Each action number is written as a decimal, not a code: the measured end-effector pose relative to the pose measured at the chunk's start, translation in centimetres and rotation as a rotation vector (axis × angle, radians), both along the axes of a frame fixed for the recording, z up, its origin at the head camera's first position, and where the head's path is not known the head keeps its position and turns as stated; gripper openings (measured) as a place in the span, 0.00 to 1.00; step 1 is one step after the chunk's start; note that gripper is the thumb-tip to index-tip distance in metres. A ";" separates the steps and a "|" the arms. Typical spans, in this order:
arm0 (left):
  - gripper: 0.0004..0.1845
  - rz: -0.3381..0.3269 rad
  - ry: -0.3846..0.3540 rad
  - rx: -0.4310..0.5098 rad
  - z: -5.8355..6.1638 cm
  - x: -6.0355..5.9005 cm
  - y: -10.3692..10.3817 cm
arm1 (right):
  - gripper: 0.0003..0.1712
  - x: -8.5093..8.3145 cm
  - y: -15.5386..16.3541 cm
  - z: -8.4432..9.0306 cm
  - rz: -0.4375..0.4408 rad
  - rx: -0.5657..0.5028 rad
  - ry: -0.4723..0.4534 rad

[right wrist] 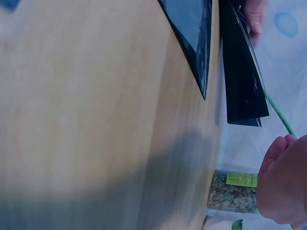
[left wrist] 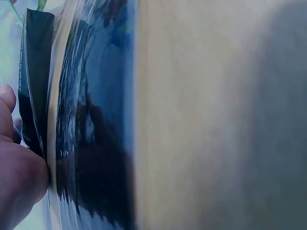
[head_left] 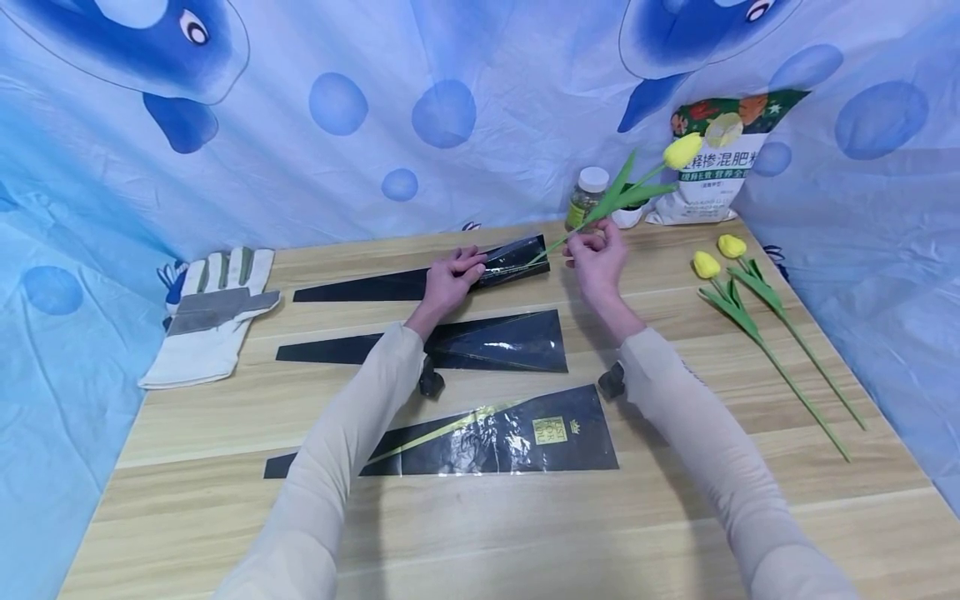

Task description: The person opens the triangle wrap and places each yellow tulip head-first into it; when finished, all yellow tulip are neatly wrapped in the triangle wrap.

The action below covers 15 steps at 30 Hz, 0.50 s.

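Head view: left hand (head_left: 447, 279) fingers clamp the glossy black tapered sleeve (head_left: 510, 260); right hand (head_left: 597, 254) fingers pinch the thin green tulip stem (head_left: 558, 242) entering it.

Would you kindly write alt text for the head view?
Right hand holds a yellow tulip by its stem, feeding it into a black sleeve gripped by the left hand. Two more sleeves, a glove and two tulips lie on the table.

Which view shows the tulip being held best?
The head view: the whole held tulip shows, pinched by the right hand. The right wrist view catches only its stem; the left wrist view shows barely a green scrap.
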State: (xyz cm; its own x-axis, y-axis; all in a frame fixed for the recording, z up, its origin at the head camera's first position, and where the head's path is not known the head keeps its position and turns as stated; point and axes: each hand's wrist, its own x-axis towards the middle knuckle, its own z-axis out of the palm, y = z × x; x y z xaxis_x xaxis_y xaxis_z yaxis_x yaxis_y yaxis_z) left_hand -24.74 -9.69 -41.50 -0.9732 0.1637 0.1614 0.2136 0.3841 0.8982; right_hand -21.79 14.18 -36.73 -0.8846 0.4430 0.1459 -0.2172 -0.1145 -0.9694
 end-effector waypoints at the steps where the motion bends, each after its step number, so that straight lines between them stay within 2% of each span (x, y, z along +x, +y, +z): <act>1: 0.13 -0.001 0.001 0.001 0.0 0.0 0.0 | 0.10 0.0 0.0 -0.1 0.002 -0.004 -0.010; 15: 0.13 0.005 -0.008 0.009 0.1 0.2 0.1 | 0.13 0.3 -0.7 -1.4 0.044 -0.079 -0.263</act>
